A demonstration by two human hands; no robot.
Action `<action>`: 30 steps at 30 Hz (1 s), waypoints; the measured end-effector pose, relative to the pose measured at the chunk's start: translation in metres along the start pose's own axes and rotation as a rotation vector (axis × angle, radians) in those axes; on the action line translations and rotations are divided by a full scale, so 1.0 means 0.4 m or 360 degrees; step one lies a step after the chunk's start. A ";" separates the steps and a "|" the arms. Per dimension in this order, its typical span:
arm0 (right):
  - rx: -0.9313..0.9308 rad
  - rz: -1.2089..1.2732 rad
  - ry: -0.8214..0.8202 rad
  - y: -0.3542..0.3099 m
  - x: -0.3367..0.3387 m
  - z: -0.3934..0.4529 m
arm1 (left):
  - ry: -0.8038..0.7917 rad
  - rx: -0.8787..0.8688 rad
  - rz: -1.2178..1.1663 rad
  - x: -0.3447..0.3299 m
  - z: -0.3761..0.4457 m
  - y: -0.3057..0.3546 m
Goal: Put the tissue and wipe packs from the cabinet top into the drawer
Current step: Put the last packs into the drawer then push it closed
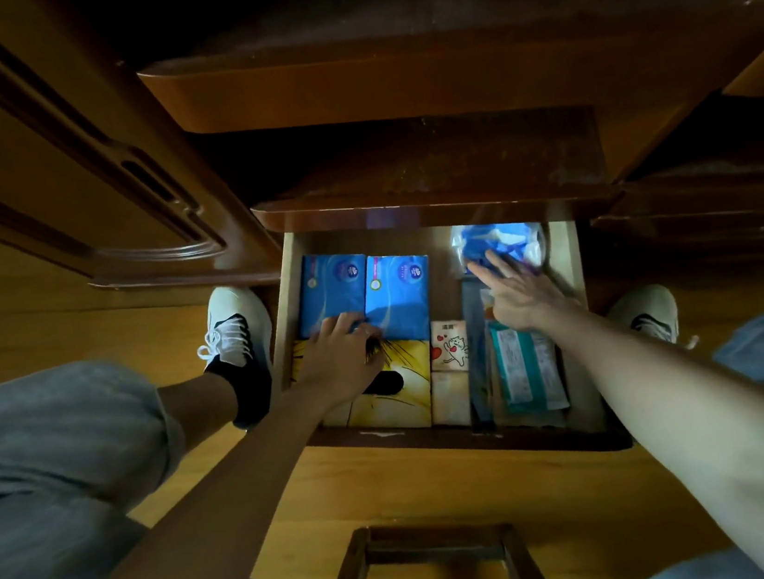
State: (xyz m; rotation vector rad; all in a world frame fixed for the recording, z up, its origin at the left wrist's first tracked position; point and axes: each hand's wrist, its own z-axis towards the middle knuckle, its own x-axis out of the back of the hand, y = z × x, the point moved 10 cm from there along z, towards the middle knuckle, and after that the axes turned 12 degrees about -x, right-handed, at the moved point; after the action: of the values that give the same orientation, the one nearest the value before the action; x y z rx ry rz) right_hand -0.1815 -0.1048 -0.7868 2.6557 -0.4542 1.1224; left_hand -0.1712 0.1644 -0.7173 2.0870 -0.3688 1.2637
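You are looking straight down into an open wooden drawer [566, 265], pulled out from under the cabinet top [427, 171]. At its back left, two blue tissue packs [394, 287] lie flat, side by side and touching. In front of them sits a yellow pack [404, 364] with dark line drawings. Just to its right are two small packs: a white one with a cartoon cat [450, 346] and a plain pale one [451, 404] in front of it. Along the right side lies a long wipe pack [524, 367], teal and white in clear wrap, with a dark narrow item [472, 326] beside it that you cannot make out. At the back right corner is a crinkled blue and white plastic pack [494, 238].

Your left hand [342, 350] rests with curled fingers on the near edge of the blue packs, over the yellow one. Your right hand [521, 288] is spread flat, fingertips touching the crinkled pack, gripping nothing.
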 end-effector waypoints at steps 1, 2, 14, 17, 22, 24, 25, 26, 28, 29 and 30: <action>-0.0008 -0.0008 -0.0007 -0.002 0.001 -0.003 | -0.0006 0.0001 -0.0007 0.001 -0.002 -0.002; -0.0013 -0.0013 -0.0015 -0.007 0.003 -0.008 | -0.0015 0.0001 -0.0018 0.001 -0.003 -0.003; -0.0020 0.0005 0.0242 -0.017 0.114 -0.178 | 0.0108 -0.0047 -0.0097 0.061 -0.041 0.044; 0.0115 0.0015 0.0287 -0.004 0.133 -0.261 | 0.0022 -0.0117 -0.0065 0.079 -0.074 0.061; 0.0425 -0.0196 0.0259 -0.017 0.107 -0.456 | -0.0442 -0.0306 0.0051 0.039 -0.163 0.101; 0.0528 -0.0273 0.0142 -0.032 0.035 -0.524 | -0.0537 -0.0385 0.0196 0.010 -0.196 0.113; 0.0553 -0.0339 0.0082 -0.037 -0.012 -0.550 | -0.0525 -0.0431 0.0287 -0.002 -0.207 0.119; 0.0551 -0.0424 0.0052 -0.038 -0.056 -0.568 | -0.0486 -0.0467 0.0369 -0.010 -0.213 0.122; 0.0522 -0.0518 0.0092 -0.035 -0.110 -0.580 | -0.0410 -0.0502 0.0459 -0.017 -0.220 0.125; 0.0491 -0.0520 0.0135 -0.033 -0.119 -0.575 | -0.0386 -0.0513 0.0480 -0.017 -0.221 0.124; 0.0460 -0.0529 0.0167 -0.033 -0.118 -0.569 | -0.0366 -0.0532 0.0502 -0.017 -0.222 0.126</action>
State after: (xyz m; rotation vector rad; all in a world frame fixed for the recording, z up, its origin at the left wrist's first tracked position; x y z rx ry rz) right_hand -0.3575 -0.0107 -0.6666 2.7494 0.1796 1.2886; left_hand -0.2623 0.1853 -0.6756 1.9337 -0.9754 1.0434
